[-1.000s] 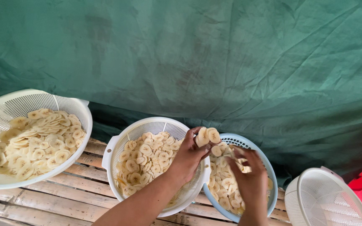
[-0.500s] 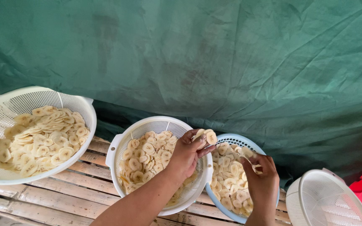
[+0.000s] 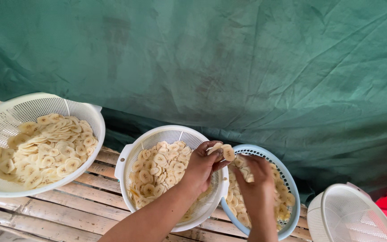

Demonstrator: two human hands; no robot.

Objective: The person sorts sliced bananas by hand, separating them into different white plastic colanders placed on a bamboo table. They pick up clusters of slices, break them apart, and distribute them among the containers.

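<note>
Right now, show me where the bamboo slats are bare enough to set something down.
Bare slats lie between the large white colander and the middle white colander, widening toward the front left. Crowded: middle colander touches the blue basket, both hands there. Only a narrow gap remains before the empty white basket.

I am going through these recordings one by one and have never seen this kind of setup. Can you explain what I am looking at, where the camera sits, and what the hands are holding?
There is no machine here: a person works with two bare hands, and the single camera is worn on their head, looking down. The left hand holds a few pale round banana slices between its fingertips, above the rim between two baskets. The right hand reaches into the blue basket, which also holds slices; what it grips is hard to tell. Beside it stand a white colander with more slices and a larger white colander at the far left, also filled. An upturned white basket sits at the right. All rest on a bamboo slat surface, with a green tarp behind.
</note>
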